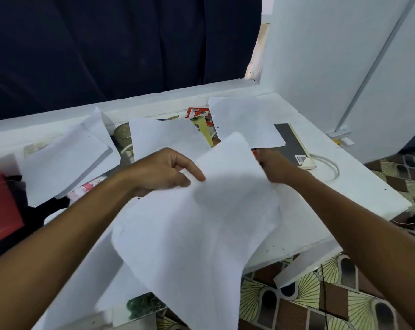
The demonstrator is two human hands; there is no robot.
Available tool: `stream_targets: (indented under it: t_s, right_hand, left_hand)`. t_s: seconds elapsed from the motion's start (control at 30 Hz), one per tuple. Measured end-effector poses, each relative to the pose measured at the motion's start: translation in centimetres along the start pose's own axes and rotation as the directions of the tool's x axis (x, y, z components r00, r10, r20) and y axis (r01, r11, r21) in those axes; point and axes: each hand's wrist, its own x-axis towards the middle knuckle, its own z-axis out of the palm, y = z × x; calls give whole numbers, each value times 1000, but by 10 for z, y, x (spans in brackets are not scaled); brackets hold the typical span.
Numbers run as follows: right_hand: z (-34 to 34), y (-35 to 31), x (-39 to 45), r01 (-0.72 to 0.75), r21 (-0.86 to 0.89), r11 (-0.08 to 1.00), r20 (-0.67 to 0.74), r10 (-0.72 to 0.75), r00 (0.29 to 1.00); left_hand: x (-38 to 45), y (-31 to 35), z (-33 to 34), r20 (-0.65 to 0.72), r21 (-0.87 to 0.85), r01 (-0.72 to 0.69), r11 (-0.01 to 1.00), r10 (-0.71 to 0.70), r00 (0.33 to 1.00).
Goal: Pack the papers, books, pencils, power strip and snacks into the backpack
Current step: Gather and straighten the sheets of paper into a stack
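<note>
A white table (pixel 359 186) lies strewn with loose papers (pixel 244 120), a grey book (pixel 291 144) and snack packets (pixel 197 114). The large sheet (pixel 197 225) lifted over the table's near edge could crease or slip, being limp and held only at its top. The left hand (pixel 163 172) pinches its upper edge; the right hand (pixel 273 166) sits half hidden behind it, grip unclear. No backpack is plainly visible.

I saw my left hand (pixel 163 172) and right hand (pixel 272 166) holding a large white sheet (pixel 201 222) above the white worktop (pixel 359 186), where more papers (pixel 244 117) lay scattered over a grey book (pixel 291 144).
</note>
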Motion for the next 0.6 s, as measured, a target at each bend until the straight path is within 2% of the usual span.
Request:
stream_targets:
  t_s: [0.07, 0.1, 0.17, 0.23, 0.33, 0.4, 0.47, 0.53, 0.6]
  right_hand:
    - [7, -3, -2, -72, 55, 996, 27, 71, 997]
    - [9, -9, -8, -74, 77, 994, 15, 73, 997]
    - [4, -31, -20, -31, 239, 970, -40, 41, 998]
    - [2, -41, -24, 30, 407, 913, -152, 36, 988]
    - [9, -64, -34, 18, 628, 778, -121, 75, 990]
    - [20, -82, -37, -37, 658, 752, -12, 60, 998]
    - [35, -102, -40, -85, 615, 784, 120, 14, 993]
    - [52, -119, -44, -112, 487, 866, 201, 14, 979]
    - [71, -133, -44, -116, 286, 951, 236, 48, 970]
  left_hand:
    - [-9, 2, -10, -79, -10, -26, 1000, 25, 997]
    - [-13, 3, -16, -122, 9, -39, 999, 40, 992]
    - [-19, -1, -32, -223, 23, -37, 999, 41, 974]
    - [-28, -10, -50, -318, 15, -31, 999, 34, 947]
    - [-53, -37, -78, -455, -82, -8, 997, -30, 890]
    - [-73, -63, -94, -522, -117, 18, 993, -77, 850]
    - [-96, -92, -106, -548, -120, 60, 991, -117, 828]
    - [-116, -119, -113, -555, -135, 81, 988, -143, 819]
    - [-130, -144, -116, -586, -149, 89, 985, -161, 794]
